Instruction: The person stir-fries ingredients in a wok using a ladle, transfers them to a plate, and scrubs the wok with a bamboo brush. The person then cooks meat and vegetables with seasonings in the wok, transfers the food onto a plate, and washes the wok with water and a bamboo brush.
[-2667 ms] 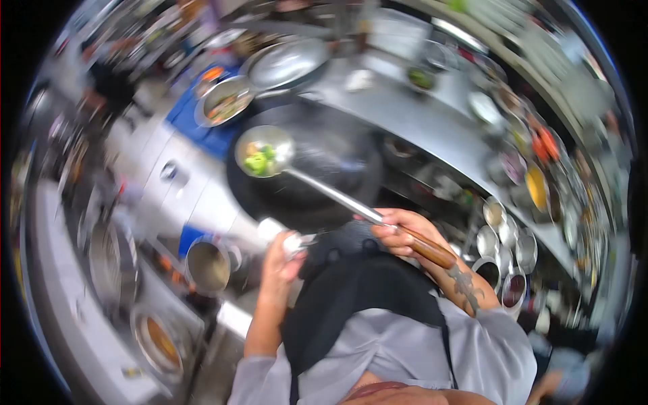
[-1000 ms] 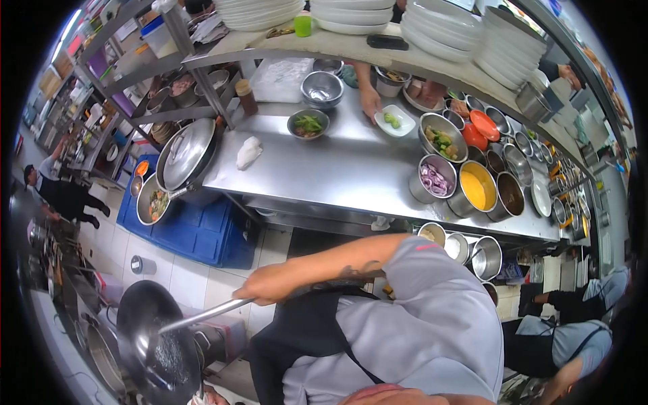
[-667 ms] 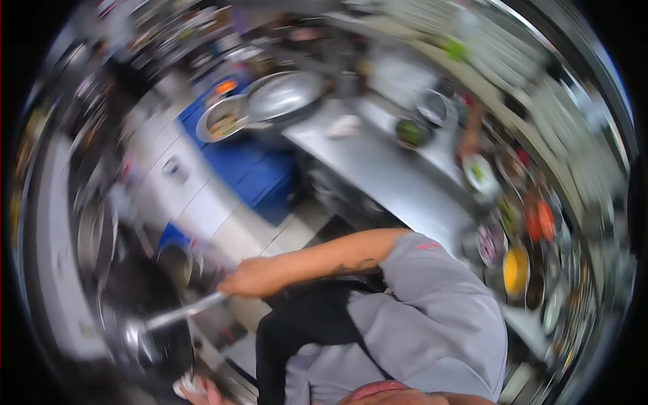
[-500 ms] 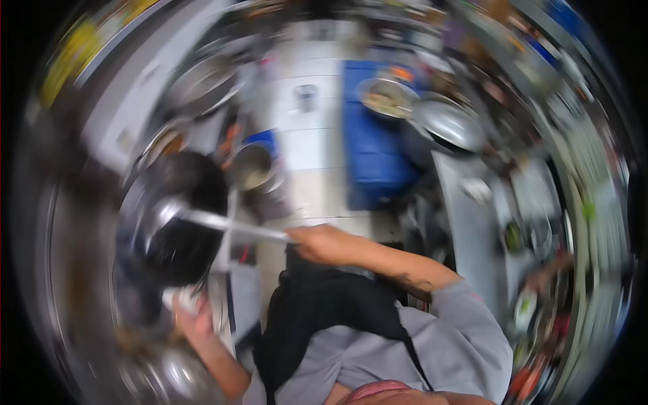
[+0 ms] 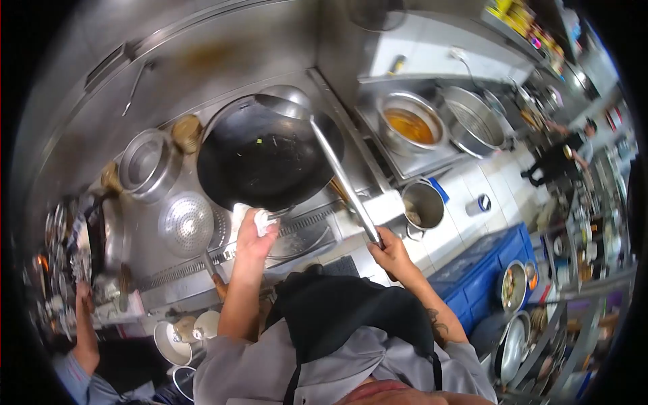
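1. One perforated skimmer lies on the steel stovetop.
2. To its right, the left hand clutches a bunched white cloth at the near edge of the wok, now over the stove.
3. The ladle had its bowl inside the wok a moment ago; now it's at the far rim.
4. The right hand grips its handle.

Wok now over the stove (ladle too)

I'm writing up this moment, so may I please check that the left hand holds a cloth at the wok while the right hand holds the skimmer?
Not quite: the head view shows the right hand holding a ladle, not the skimmer. The left hand holds a cloth at the wok.
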{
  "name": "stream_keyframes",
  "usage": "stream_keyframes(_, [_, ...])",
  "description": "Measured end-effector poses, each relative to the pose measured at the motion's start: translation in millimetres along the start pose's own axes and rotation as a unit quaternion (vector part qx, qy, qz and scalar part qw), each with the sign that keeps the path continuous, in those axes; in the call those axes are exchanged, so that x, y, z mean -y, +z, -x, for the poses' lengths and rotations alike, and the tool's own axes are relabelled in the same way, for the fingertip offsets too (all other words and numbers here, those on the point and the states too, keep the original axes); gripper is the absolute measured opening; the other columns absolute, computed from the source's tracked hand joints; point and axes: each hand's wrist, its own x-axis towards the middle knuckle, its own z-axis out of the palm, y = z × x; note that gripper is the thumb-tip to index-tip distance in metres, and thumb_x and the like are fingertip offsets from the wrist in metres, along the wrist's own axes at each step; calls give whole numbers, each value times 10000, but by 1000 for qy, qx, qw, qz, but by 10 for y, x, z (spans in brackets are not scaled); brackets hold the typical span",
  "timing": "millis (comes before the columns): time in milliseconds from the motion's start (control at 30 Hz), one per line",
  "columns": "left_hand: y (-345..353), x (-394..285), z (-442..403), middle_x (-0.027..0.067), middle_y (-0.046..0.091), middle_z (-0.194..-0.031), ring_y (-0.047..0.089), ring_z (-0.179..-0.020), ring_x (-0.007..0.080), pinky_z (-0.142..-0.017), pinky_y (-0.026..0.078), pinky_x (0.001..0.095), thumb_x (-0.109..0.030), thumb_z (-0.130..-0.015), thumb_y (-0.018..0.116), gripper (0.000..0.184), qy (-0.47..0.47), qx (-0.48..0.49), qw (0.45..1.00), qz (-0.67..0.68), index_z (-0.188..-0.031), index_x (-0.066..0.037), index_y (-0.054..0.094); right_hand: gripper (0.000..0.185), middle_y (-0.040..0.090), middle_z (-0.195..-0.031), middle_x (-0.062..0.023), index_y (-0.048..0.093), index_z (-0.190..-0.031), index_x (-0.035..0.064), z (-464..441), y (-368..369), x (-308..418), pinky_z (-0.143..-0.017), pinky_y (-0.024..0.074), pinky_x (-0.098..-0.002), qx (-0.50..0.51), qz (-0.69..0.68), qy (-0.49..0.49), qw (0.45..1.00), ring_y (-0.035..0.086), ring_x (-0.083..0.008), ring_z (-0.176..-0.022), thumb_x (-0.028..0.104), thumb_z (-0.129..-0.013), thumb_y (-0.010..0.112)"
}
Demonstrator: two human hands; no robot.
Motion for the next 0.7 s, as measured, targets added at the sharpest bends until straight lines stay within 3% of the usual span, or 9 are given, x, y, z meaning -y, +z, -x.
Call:
stream_keyframes(33, [43, -395, -176, 32, 644, -829, 580, -691, 155, -482, 394, 247, -132, -889, 546, 67, -1, 5, 1000, 9, -910, -86, 591, 330, 532, -754, -8, 563, -1188, -5, -393, 201, 274, -560, 390, -249, 7, 7, 12, 1000, 467, -63, -646, 67, -871, 620])
stream_keyframes(100, [-31, -256, -223, 47, 625, -819, 571, -700, 169, -485, 403, 254, -131, -898, 529, 85, 13, -32, 998, 43, -922, -73, 586, 346, 626, -811, -76, 564, -1185, -9, -485, 131, 234, -597, 461, -283, 24, -33, 35, 999, 546, -97, -694, 51, -848, 618])
stream_keyframes(133, [-12, -305, -297, 54, 615, -815, 566, -704, 176, -486, 408, 257, -131, -902, 520, 94, 22, -48, 997, 59, -928, -66, 583, 333, 621, -768, -78, 561, -1161, -20, -661, 177, 61, -564, 458, -292, 28, -17, 32, 999, 541, -103, -641, 73, -847, 622])
stream_keyframes(200, [61, -358, -388, 30, 639, -851, 583, -706, 153, -484, 399, 243, -178, -930, 530, 103, 54, -73, 995, 37, -948, -96, 588, 201, 495, -629, 37, 536, -1073, 7, -938, 313, -204, -447, 341, -211, 31, -40, 6, 999, 434, -27, -497, 41, -883, 592])
stream_keyframes(300, [-26, -404, -701, 36, 597, -782, 549, -659, 146, -472, 395, 244, -182, -943, 501, 116, 79, -84, 993, 32, -928, -95, 577, 176, 498, -618, 29, 535, -1048, 11, -1262, 408, -609, -436, 351, -217, 65, -6, -10, 998, 446, -35, -489, 65, -889, 590])
stream_keyframes(367, [-173, -426, -872, 38, 580, -757, 532, -625, 145, -462, 391, 245, -180, -940, 502, 112, 180, -60, 970, -153, -907, -94, 567, 172, 498, -611, 23, 538, -1035, 14, -1434, 377, -716, -425, 352, -222, 115, 8, 20, 993, 446, -40, -479, 77, -885, 592])
stream_keyframes(433, [-243, -487, -1115, 43, 564, -725, 514, -574, 146, -436, 382, 251, -164, -932, 501, 107, 121, -58, 991, -15, -871, -89, 547, 141, 497, -601, 15, 542, -997, 21, -1634, 385, -911, -412, 352, -233, 139, 31, 4, 990, 442, -46, -464, 75, -871, 579])
stream_keyframes(533, [-403, -561, -1329, 37, 566, -724, 524, -583, 158, -434, 381, 256, -198, -905, 554, 101, 98, -152, 983, -34, -865, -106, 545, 227, 599, -708, -131, 576, -1010, -7, -2065, 345, -812, -554, 474, -340, 150, 89, 28, 984, 584, -191, -602, 122, -825, 592])
stream_keyframes(700, [-416, -540, -1420, 18, 574, -738, 568, -657, 174, -462, 396, 272, -300, -900, 587, 161, 104, -165, 981, 2, -941, -150, 546, 185, 498, -605, 13, 533, -1098, 21, -2738, 778, 356, -394, 369, -234, 206, -57, -31, 976, 474, -71, -436, 65, -919, 543])
